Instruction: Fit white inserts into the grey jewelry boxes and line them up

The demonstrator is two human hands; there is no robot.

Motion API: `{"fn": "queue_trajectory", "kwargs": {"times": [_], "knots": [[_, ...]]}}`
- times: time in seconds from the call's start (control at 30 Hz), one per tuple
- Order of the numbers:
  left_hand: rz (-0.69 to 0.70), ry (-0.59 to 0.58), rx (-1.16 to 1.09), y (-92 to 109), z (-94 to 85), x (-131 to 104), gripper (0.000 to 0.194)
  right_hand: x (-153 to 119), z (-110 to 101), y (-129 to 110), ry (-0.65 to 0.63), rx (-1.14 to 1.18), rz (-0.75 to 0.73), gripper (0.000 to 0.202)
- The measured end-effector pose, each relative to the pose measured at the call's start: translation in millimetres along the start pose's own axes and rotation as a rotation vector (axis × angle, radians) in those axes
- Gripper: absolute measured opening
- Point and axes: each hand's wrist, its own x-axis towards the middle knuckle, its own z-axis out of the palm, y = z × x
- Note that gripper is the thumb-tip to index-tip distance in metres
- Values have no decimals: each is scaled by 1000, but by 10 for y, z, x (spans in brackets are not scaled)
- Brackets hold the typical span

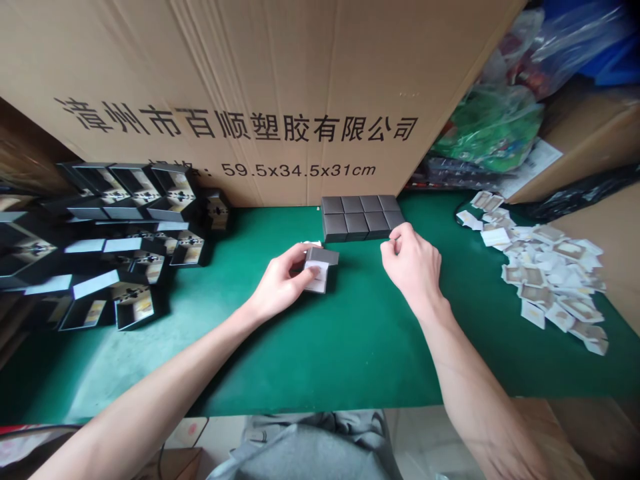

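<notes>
My left hand is closed around a small dark box with its lid raised. The thumb presses on the white insert inside it. A bit of something white shows behind those fingers. My right hand is curled with its fingers together, and no object shows in it. It is just in front of the right end of a block of closed dark boxes, set in two rows.
Several open dark boxes stand at the left of the green table. White inserts lie piled at the right. A large cardboard carton rises behind, with plastic bags at the back right.
</notes>
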Motion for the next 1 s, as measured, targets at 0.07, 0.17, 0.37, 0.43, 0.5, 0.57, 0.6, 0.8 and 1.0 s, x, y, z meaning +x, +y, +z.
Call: {"fn": "queue_trajectory", "kwargs": {"times": [0.07,0.17,0.37,0.43,0.5,0.57,0.6,0.8,1.0], "knots": [[-5,-1,-4,14,5,0,38,-14,-20,20,-36,-30,9,16],[-6,2,-1,30,12,3,36,-51,5,73,-116,-84,-38,16],[-1,-1,9,27,7,14,39,-114,71,108,-177,-86,-86,24],[-2,-5,18,21,4,15,40,-119,73,85,-195,-46,-131,26],[-3,-8,20,13,2,15,40,-124,77,43,-213,-1,-174,27],[-2,-11,13,4,1,13,40,-137,92,-16,-231,52,-221,26],[-1,-13,11,-2,2,12,40,-146,104,-50,-236,83,-248,25],[26,-9,14,-12,5,14,39,-235,191,-239,-245,308,-405,21],[34,-10,4,-11,1,10,39,-298,211,-359,-232,497,-485,16]]}}
